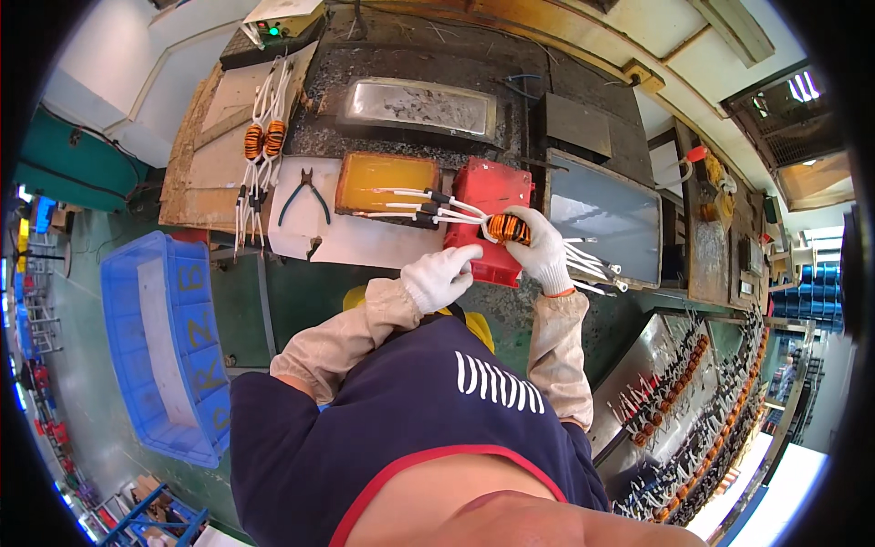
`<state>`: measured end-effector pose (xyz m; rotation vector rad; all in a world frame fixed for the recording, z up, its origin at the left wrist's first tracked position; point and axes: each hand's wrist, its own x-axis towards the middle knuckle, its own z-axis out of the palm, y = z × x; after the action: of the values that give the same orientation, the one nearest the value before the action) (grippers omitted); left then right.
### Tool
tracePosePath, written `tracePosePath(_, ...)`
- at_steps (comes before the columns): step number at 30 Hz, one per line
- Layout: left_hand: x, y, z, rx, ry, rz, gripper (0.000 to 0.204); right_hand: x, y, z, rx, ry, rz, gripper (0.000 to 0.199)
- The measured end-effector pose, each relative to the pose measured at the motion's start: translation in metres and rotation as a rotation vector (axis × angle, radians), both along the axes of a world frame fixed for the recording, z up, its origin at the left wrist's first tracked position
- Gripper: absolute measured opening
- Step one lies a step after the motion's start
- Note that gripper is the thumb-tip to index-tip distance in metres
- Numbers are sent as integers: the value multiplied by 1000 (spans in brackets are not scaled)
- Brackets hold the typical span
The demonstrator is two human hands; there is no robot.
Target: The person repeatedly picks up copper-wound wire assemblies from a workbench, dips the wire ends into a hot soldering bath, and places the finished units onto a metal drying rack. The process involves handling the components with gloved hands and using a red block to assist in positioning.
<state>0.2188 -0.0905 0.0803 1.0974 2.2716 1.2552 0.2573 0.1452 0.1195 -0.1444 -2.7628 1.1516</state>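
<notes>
In the head view, a blue plastic crate [169, 356] stands on the floor at the person's left; a pale flat sheet lies along its bottom, and nothing else can be made out inside. On the bench ahead, a shallow yellow tray [387, 182] sits just left of a red box [492, 223], and the white leads of a coil stretch across the yellow tray's lower edge. Behind them lies a grey metal trough [421, 108] with a dull, crusted surface. To the right of the red box is a grey rectangular basin [606, 219]. At the lower right, long metal racks [693, 428] hold rows of many orange-wound coils with white leads.

The orange-wound coil [507, 228] sits over the red box, gripped in the right hand [540, 251], which wears a white glove. The gloved fingers are curled closed around the coil's right side, so that the orange winding shows just left of them. One bundle of white sleeved leads runs left from the coil over the yellow tray, and another fans out to the right, past the wrist. The left hand [440, 278], also gloved, is loosely curled, holds nothing, and its fingertips touch the red box's lower left edge, near the coil but apart from it.

Farther left on the bench, two more coils [262, 141] lie beside green-handled pliers [304, 196].
</notes>
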Motion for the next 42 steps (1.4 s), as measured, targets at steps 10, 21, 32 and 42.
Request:
tracePosePath(10, -69, 26, 2, 60, 1119, 322, 58, 4, 1, -29, -154, 70, -182, 51)
tracePosePath(21, -108, 49, 0, -28, 1229, 171, 43, 9, -7, -35, -261, 127, -306, 49)
tracePosePath(32, -96, 51, -3, -225, 1134, 221, 34, 7, -18, -23, -51, 121, -299, 53)
tracePosePath(42, -91, 47, -20, -323, 1057, 243, 33, 1, -21, -18, 64, 85, -277, 54)
